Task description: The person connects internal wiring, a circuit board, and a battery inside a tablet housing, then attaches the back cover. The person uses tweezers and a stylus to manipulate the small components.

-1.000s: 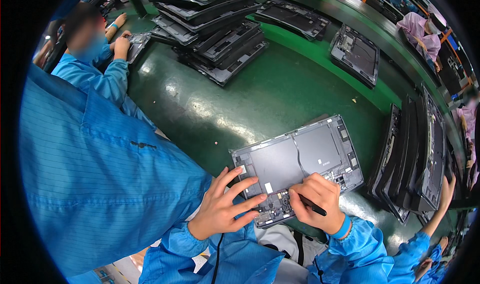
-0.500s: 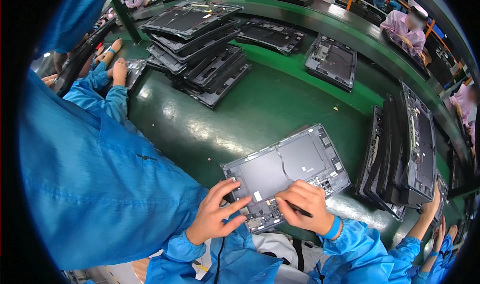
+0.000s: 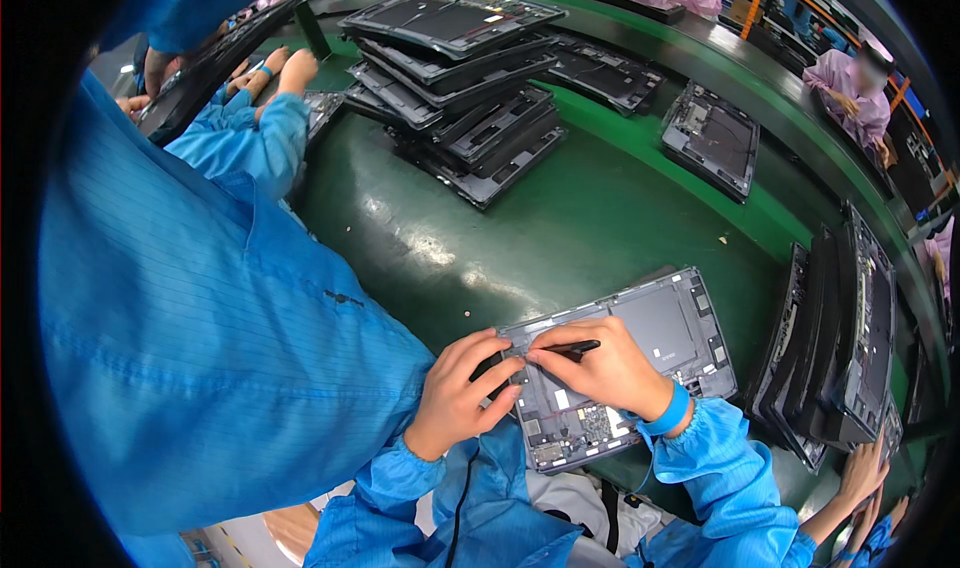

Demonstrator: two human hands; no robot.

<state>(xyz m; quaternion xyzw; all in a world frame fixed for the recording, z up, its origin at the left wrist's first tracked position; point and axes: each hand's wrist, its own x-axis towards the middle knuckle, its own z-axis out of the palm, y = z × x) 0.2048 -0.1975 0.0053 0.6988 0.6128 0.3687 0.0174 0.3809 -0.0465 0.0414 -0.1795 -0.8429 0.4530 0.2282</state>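
Observation:
An opened tablet housing (image 3: 650, 320), dark grey with circuit boards and small parts along its edges, lies tilted on the green table in front of me. My left hand (image 3: 458, 393) rests at its left edge, fingers apart, fingertips on the upper left corner. In my right hand (image 3: 615, 370) is a thin black pen-shaped tool (image 3: 577, 348), pinched between thumb and fingers. Its tip is hidden by the fingers near that same corner, close to the left fingertips. A blue band (image 3: 672, 410) circles my right wrist.
Stacked tablet housings (image 3: 455, 23) stand at the far left, and another leaning stack (image 3: 865, 318) at the right. A single housing (image 3: 712, 138) lies at the back right. A person's blue sleeve (image 3: 220, 318) fills the left side. Another person's hand (image 3: 862, 471) reaches in beside the right stack.
My right hand with the black tool has moved from the housing's lower board to its upper left corner. The left hand stays at the left edge. The whole view has shifted.

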